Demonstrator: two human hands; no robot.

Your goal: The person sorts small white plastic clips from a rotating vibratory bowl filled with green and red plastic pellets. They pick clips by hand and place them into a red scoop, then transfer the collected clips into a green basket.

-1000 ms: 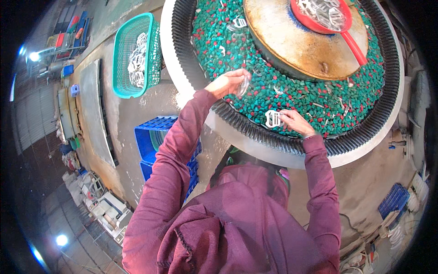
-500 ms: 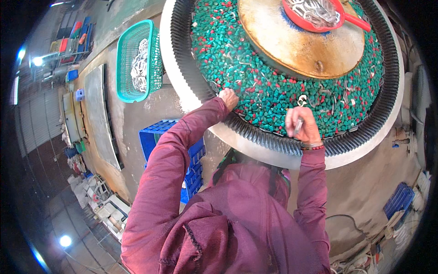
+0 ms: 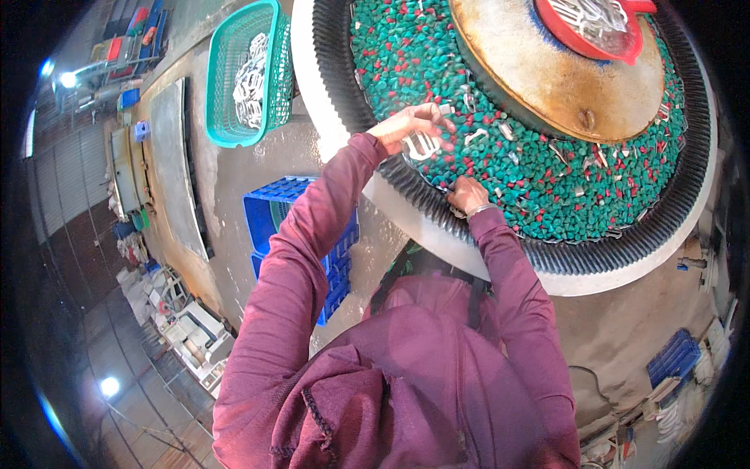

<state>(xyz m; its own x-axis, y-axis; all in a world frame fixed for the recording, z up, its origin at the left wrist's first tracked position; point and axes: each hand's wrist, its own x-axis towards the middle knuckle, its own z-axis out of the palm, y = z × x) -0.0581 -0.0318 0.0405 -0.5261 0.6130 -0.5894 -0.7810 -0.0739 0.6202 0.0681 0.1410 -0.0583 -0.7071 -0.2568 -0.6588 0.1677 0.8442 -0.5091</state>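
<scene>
A round vibrating-type bowl holds a bed of small green and red cone-shaped chips (image 3: pixel 547 191), with flat silver metal pieces scattered among them. My left hand (image 3: pixel 414 125) is over the near left part of the bed, fingers curled. A silver slotted metal piece (image 3: pixel 422 146) hangs below its palm and appears held; another small pale bit shows at the fingertips. My right hand (image 3: pixel 469 194) is lower, at the bowl's near ribbed wall (image 3: pixel 539 254). Its fingers are closed, pointing down into the chips by a small metal piece, partly hidden.
A red handled pan (image 3: pixel 634 39) of metal pieces sits on the bowl's rusty central cover (image 3: pixel 508 70). At left stands a teal basket (image 3: pixel 212 102) with more pieces. Blue crates (image 3: pixel 262 227) are stacked on the wet floor beside the bowl. The bowl's white rim (image 3: pixel 406 215) curves before me.
My left hand has lifted from the ribbed wall and moved right, with a slotted metal piece now showing at it. My right hand has moved left to the wall. The view has shifted.
</scene>
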